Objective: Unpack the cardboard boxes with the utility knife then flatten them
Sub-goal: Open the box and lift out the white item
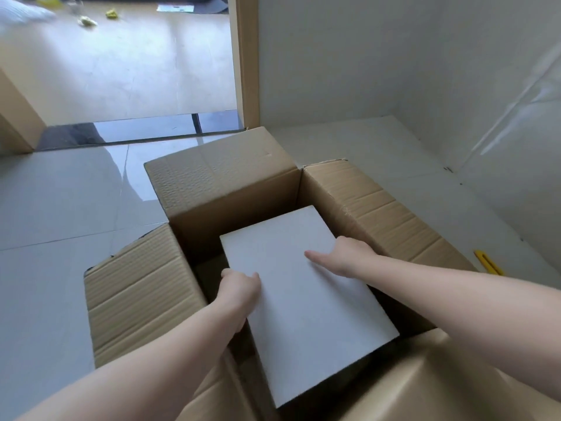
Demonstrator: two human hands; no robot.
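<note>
Cardboard box sits open on the tiled floor in the centre of the frame, its four flaps folded outward. A white flat panel is tilted inside it. The left hand grips the panel's left edge, and the right hand holds its right edge with the thumb on top. A yellow utility knife lies on the floor at right, just beside the right flap.

Two bare forearms reach in from the bottom edge, with no sleeve showing on either up to where the picture cuts them off. The left hand and right hand are both ungloved; no ring, watch or bracelet shows on them.
</note>
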